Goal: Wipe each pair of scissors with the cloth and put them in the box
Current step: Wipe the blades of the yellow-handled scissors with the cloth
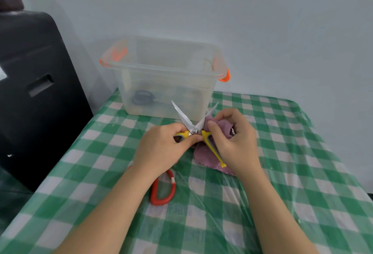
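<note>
Yellow-handled scissors (188, 121) are spread wide open above the table, blades pointing away from me. My left hand (161, 149) grips their left handle. My right hand (234, 142) pinches a purple cloth (203, 156) against the right blade, near the pivot. The cloth hangs down onto the table under the right handle. Red-handled scissors (161, 191) lie on the table under my left wrist, partly hidden. Behind stands the clear plastic box (161, 68) with orange clips. Dark-handled scissors (142, 97) lie on its bottom.
A green and white checked tablecloth (282, 173) under a clear plastic sheet covers the table. A black case (34, 84) stands close to the table's left edge. A pale wall rises right behind the box.
</note>
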